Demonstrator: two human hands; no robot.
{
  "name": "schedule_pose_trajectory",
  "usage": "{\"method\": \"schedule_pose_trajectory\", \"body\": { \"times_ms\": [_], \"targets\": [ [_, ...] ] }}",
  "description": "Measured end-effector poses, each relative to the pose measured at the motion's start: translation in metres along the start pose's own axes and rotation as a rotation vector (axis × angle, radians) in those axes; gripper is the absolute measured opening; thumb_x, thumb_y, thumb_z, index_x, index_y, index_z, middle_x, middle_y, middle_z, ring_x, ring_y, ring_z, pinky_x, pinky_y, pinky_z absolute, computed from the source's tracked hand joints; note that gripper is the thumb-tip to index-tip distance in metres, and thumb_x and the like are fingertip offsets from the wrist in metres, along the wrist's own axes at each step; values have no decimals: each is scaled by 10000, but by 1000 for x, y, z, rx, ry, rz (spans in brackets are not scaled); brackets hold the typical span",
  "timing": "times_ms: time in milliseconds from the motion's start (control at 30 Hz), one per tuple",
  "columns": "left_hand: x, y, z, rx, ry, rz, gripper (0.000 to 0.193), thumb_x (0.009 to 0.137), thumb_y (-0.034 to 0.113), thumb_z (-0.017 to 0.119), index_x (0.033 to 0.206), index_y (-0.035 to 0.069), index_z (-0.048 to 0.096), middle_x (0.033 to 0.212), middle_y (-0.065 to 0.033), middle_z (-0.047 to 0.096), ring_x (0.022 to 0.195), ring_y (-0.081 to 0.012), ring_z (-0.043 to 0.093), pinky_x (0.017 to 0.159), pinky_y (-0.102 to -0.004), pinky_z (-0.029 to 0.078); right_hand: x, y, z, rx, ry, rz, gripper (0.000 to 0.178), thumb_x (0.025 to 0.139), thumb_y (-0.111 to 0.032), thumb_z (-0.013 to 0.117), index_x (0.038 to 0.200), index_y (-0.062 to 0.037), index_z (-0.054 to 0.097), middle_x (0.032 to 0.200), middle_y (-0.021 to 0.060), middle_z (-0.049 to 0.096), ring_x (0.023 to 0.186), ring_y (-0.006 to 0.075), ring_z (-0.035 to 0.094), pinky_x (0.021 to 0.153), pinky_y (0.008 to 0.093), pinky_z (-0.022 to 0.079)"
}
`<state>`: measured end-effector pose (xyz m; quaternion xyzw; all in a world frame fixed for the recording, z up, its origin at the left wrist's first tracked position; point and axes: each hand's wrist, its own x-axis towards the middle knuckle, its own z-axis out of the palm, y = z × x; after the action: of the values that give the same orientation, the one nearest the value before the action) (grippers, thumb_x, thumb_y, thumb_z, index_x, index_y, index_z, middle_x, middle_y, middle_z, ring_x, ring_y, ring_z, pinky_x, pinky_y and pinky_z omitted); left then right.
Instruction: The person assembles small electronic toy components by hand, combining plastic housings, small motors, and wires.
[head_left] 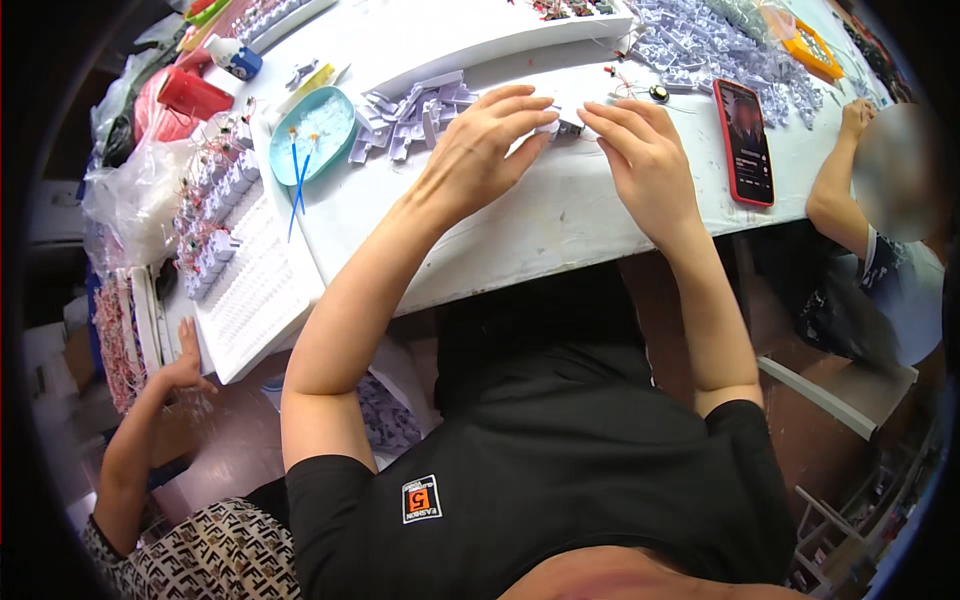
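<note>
Near the table's front edge my hands come together around a small pale lilac plastic part (pixel 566 121) with a dark end. My left hand (pixel 478 150) has its fingers curved toward it, their tips closed on its left side. My right hand (pixel 645 155) meets it from the other side with bent fingertips. The fingers partly cover the part, so its shape does not show fully. Just left of my left hand lies a loose pile of similar plastic parts (pixel 415 112). Beyond my right hand are a small round black piece (pixel 658 93) and thin red wires (pixel 617 75).
A turquoise bowl (pixel 341 160) with blue-handled swabs stands left, beside a white tray (pixel 262 300) holding wired parts. A long white tray (pixel 480 52) crosses the back. A large parts heap (pixel 700 60) and a phone (pixel 745 145) lie right. Co-workers' arms show at both sides.
</note>
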<state>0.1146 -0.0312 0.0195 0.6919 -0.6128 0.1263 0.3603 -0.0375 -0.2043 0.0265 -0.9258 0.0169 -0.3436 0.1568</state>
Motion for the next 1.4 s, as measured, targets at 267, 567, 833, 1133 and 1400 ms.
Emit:
{"method": "schedule_pose_trajectory", "body": {
  "times_ms": [267,567,833,1133,1400],
  "targets": [
    [2,2,11,72,-73,-48,207,914,49,712,1115,29,754,1181,-116,737,1222,-296,653,1044,-401,530,20,22,8,-261,-147,-277,273,864,-73,625,1094,-77,772,1062,5,730,1171,206,614,1075,401,427],
    [14,-16,10,47,-118,18,158,868,106,769,1015,73,722,1276,-95,697,1144,-312,685,1043,-467,519,21,33,10,-203,-128,-271,225,866,-101,645,1046,-72,776,1024,3,726,1163,208,611,1102,429,392],
    [32,-29,6,-469,-268,-343,201,921,86,752,1105,17,706,1222,-85,737,1091,-182,716,963,-317,558,29,35,17,-48,-107,-187,281,809,-222,782,1055,-90,751,1036,31,716,1167,232,588,1073,425,400],
    [43,-27,4,-306,-170,-258,334,863,182,824,1148,39,725,1098,-87,731,1009,-218,703,928,-340,552,35,48,38,-85,-99,-137,220,796,-205,796,979,-93,746,962,52,707,1084,248,598,1034,434,397],
    [0,18,-46,-64,-77,-113,287,821,51,789,1076,-8,671,975,-148,679,880,-330,691,748,-383,566,38,-12,18,62,-117,-248,185,792,-193,800,945,-104,744,908,28,695,1049,216,605,1060,462,371]
  ]
}}
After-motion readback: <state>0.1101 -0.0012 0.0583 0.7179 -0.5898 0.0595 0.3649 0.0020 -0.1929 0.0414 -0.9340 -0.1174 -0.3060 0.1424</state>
